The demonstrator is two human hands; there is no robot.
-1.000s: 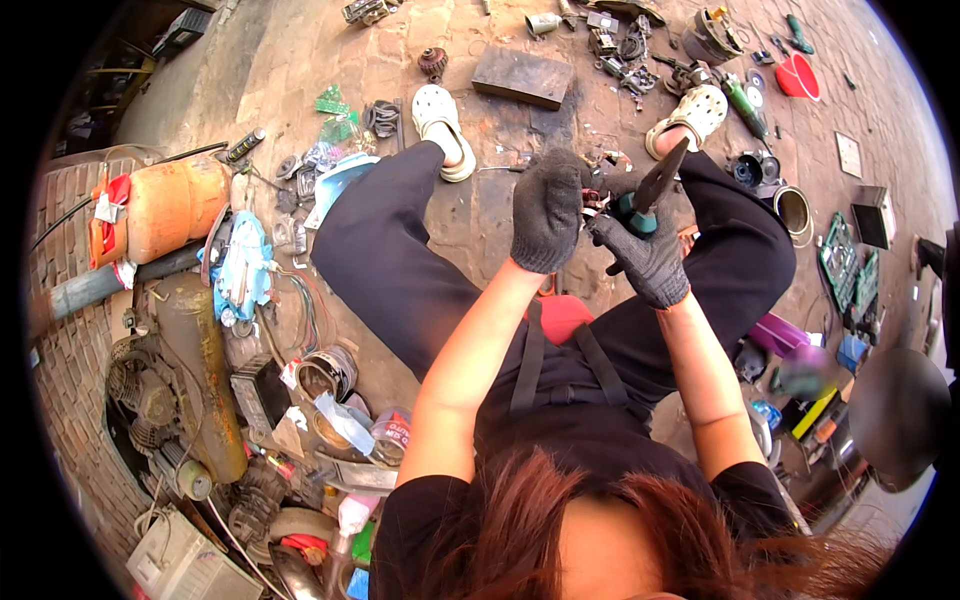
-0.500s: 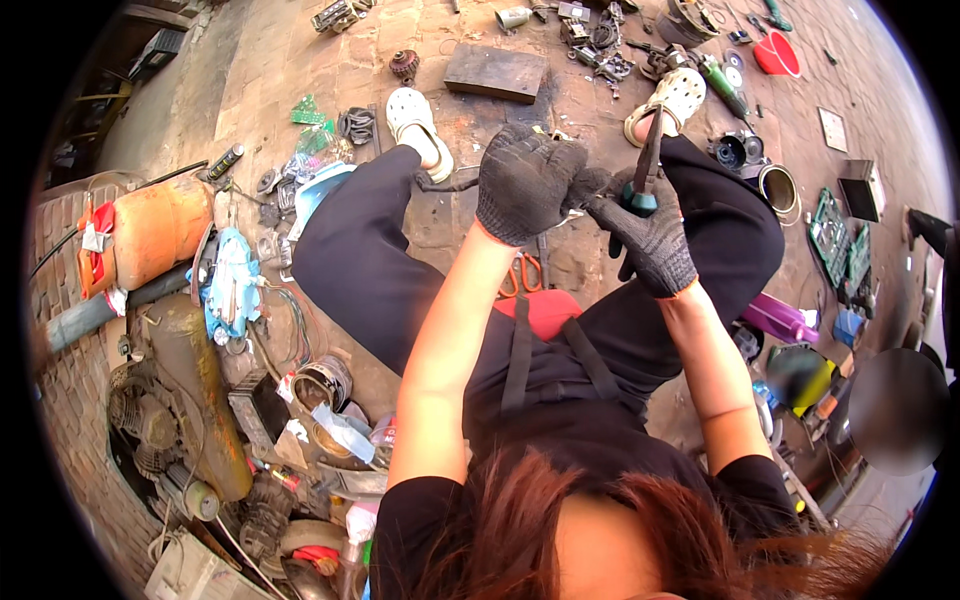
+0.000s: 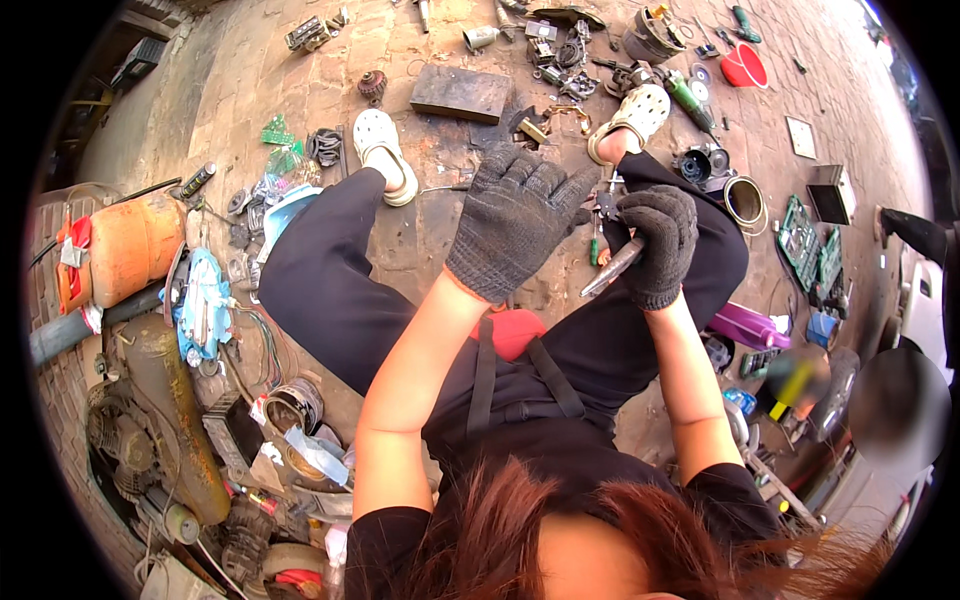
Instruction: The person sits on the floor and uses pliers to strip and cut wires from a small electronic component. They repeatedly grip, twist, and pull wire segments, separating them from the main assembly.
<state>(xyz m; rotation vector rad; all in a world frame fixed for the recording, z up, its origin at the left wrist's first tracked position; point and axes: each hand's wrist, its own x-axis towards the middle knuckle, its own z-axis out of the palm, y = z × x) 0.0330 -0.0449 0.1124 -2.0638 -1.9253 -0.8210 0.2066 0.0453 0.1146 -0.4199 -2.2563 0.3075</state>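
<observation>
I sit on a red stool (image 3: 515, 332) with my legs apart, and both hands wear dark knit gloves. My left hand (image 3: 515, 215) is raised in front of me, back toward the camera, fingers spread, and nothing shows in it. Just to its right, my right hand (image 3: 655, 245) is closed in a fist around a hand tool (image 3: 612, 270). The tool's grey metal shaft sticks out down and to the left, toward my left wrist. The two hands nearly touch. The tool's handle is hidden inside the glove.
Scrap parts litter the brick floor. An orange gas cylinder (image 3: 130, 245) and a rusty engine (image 3: 160, 420) lie at left. A dark metal block (image 3: 460, 92) lies between my white clogs (image 3: 385, 150). A red bowl (image 3: 745, 68) sits far right, green circuit boards (image 3: 805, 240) at right.
Both hands have come up closer to the camera. My left hand has gone from a fist to spread fingers. The tool in my right hand has swung so that its shaft points down-left.
</observation>
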